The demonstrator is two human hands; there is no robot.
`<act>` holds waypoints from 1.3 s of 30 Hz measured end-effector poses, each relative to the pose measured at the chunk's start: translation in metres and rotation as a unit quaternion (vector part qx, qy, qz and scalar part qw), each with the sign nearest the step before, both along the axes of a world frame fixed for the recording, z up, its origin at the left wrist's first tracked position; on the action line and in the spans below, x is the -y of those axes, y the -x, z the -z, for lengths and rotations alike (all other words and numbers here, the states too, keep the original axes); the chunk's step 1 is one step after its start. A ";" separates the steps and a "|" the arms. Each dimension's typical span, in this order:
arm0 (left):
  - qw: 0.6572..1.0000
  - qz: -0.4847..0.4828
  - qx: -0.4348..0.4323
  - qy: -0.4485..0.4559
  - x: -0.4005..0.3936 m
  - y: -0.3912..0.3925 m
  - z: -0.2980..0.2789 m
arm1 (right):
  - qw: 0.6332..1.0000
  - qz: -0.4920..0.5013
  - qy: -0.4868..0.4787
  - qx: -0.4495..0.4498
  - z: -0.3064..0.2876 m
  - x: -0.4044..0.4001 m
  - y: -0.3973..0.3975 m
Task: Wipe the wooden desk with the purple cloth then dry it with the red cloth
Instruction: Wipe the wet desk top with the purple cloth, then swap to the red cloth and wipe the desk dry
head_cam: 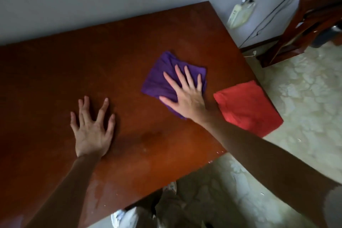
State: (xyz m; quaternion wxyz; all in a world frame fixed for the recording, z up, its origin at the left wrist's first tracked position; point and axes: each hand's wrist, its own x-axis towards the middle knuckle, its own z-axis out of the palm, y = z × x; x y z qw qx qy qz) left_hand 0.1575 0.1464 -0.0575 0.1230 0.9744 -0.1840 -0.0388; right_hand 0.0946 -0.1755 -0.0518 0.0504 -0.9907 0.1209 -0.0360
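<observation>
1. One bench (74,72): flat, reddish-brown wood with a dull sheen.
2. Two soft folded cloths: red cloth (248,105) square at the right edge; purple cloth (157,79) creased, mid-bench.
3. Two hands: right hand (187,96) flat on purple, fingers spread; left hand (92,127) splayed on bare wood.

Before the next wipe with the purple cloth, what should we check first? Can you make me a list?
1. Right hand flat on the purple cloth: ok.
2. Left hand flat on the bare wooden desk, apart from the cloth: ok.
3. Red cloth waiting beside the purple one, not touching it: ok, though one corner hangs over the desk edge.
4. Nothing else on the desk in the wiping path: ok.
5. Purple cloth damp enough: cannot tell.
</observation>
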 end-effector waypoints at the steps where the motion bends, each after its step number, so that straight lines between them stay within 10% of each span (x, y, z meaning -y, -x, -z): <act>1: 1.000 0.001 -0.003 -0.003 0.001 0.000 0.000 | 1.000 0.005 0.009 -0.009 -0.001 0.000 0.035; 8: 1.000 -0.008 -0.010 -0.006 0.005 0.003 -0.004 | 0.998 0.050 0.019 0.042 0.001 -0.032 0.188; 22: 0.999 -0.011 -0.039 -0.029 0.006 0.001 -0.005 | 0.945 0.322 -0.049 -0.014 -0.005 -0.109 0.116; 35: 0.987 -0.065 -0.111 -0.094 0.026 0.004 -0.031 | 0.939 0.292 -0.159 -0.092 -0.017 -0.125 0.143; 39: 0.984 -0.118 -0.114 -0.063 0.068 0.026 -0.070 | 0.959 0.144 -0.191 -0.150 -0.050 -0.087 0.149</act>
